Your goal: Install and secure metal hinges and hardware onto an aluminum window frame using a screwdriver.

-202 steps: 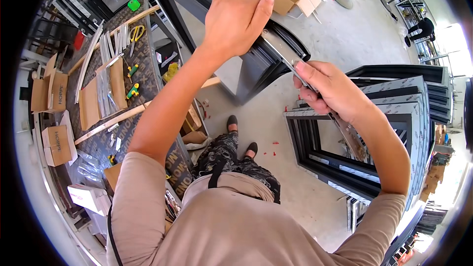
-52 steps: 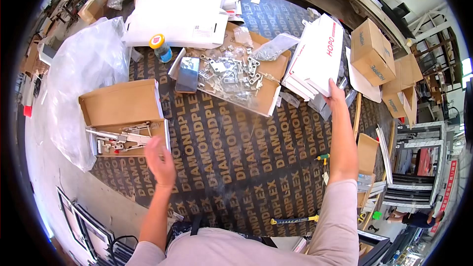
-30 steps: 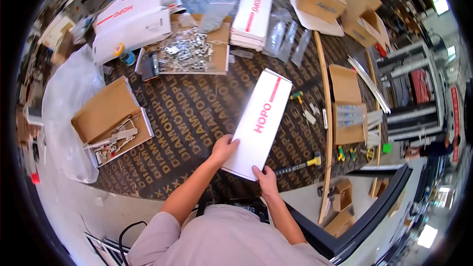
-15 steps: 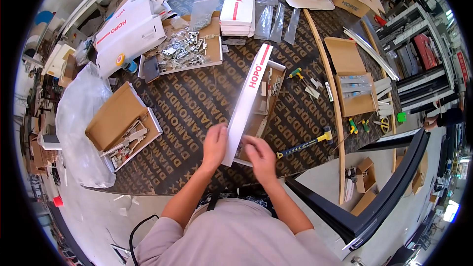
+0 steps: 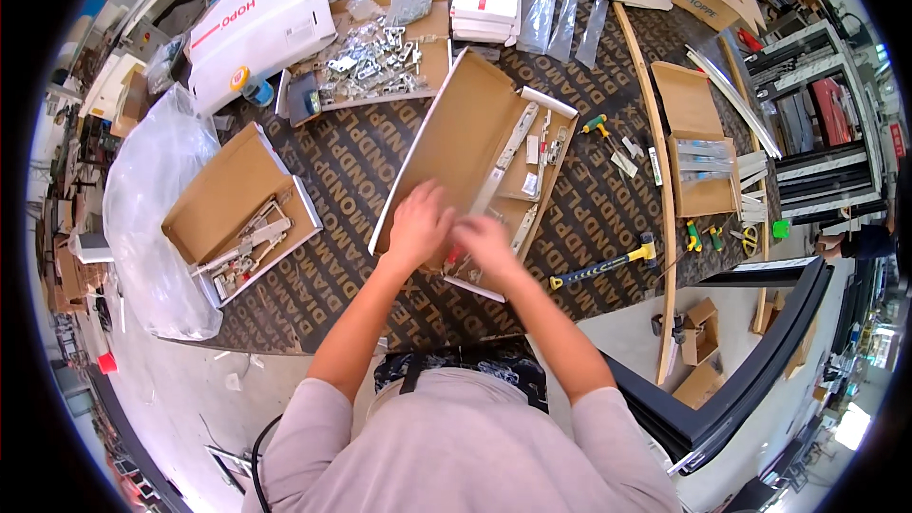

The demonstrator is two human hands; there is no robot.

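The left hand (image 5: 421, 223) and blurred right hand (image 5: 486, 249) are close together at the near end of an open box (image 5: 446, 138); whether their fingers grip anything cannot be told. Metal fittings (image 5: 508, 154) lie inside; beneath is a patterned table (image 5: 347, 214).

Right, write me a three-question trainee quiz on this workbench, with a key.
1. True or false: the yellow-headed, dark-handled hammer lies right of the central open white-and-brown cardboard box.
2. What colour is the lid on the small, cylindrical blue jar? (a) red (b) yellow (c) green
3. Complete: the hand nearer the central box's raised, brown-lined lid is the ___ one.

Key:
1. True
2. (b)
3. Left: the left hand
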